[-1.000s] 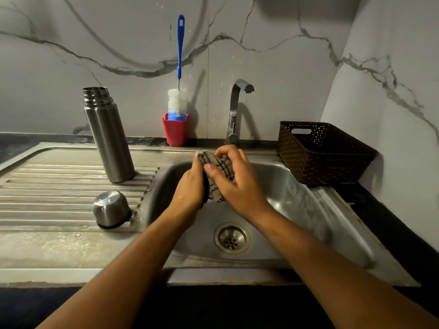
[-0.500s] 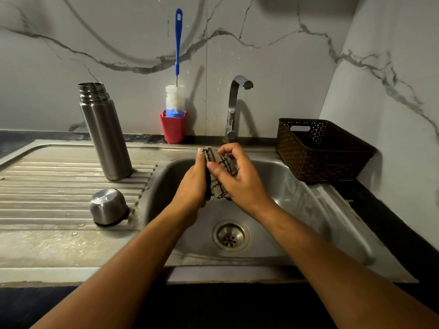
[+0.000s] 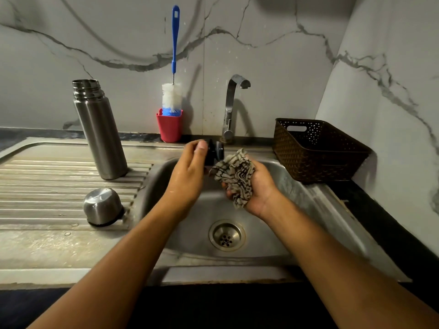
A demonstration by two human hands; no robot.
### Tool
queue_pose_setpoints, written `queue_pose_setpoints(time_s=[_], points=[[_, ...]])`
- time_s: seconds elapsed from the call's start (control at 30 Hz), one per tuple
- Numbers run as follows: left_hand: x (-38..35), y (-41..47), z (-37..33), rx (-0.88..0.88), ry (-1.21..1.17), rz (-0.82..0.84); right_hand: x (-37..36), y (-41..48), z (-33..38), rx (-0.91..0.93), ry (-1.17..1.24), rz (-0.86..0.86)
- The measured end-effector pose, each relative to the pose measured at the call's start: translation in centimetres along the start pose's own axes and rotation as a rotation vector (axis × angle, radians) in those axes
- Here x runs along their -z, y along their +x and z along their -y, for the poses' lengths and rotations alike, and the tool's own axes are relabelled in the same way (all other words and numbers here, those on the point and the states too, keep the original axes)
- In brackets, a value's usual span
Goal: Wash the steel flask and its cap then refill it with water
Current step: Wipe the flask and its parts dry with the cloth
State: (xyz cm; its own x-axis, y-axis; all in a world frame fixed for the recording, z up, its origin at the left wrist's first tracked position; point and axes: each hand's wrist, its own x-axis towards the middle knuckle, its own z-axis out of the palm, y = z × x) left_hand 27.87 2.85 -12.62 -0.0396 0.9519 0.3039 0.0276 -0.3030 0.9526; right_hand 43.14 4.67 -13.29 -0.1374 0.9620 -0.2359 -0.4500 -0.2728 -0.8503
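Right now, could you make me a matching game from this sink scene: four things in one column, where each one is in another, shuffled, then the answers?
Things
1. tall steel flask
2. domed steel cap
3. checked cloth
4. small black part, too blurred to name

Places
A. bunched in the right hand
B. pinched by the left hand
C. upright at the far side of the ribbed steel draining board
D. dome up on the draining board's near side

Pairs: 1-C, 2-D, 3-A, 4-B
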Motion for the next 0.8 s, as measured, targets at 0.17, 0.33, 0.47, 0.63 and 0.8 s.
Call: queue_pose_setpoints(time_s=[0.17, 0.33, 0.47, 0.63, 0.8], points=[[-0.5, -0.6, 0.0, 0.284, -0.197, 0.062, -1.4, -0.1, -1.6, 0.629, -0.535, -0.017], [0.0, -0.6, 0.3, 0.139, 0.117, 0.138, -2.3, 0.1, -1.2, 0.465, -0.507, -0.127], [1.0, -0.3, 1.0, 0.048, 0.272, 0.254, -1.5, -0.1, -0.7, 0.106, -0.348, -0.173], [1.7, 0.6, 0.7, 0.180, -0.215, 0.184, -0.1, 0.4, -0.2, 0.132, -0.225, -0.209], [2.6, 1.5, 1.4, 0.277, -0.504, 0.045, 0.5, 1.3, 0.4, 0.279, -0.115, -0.247]])
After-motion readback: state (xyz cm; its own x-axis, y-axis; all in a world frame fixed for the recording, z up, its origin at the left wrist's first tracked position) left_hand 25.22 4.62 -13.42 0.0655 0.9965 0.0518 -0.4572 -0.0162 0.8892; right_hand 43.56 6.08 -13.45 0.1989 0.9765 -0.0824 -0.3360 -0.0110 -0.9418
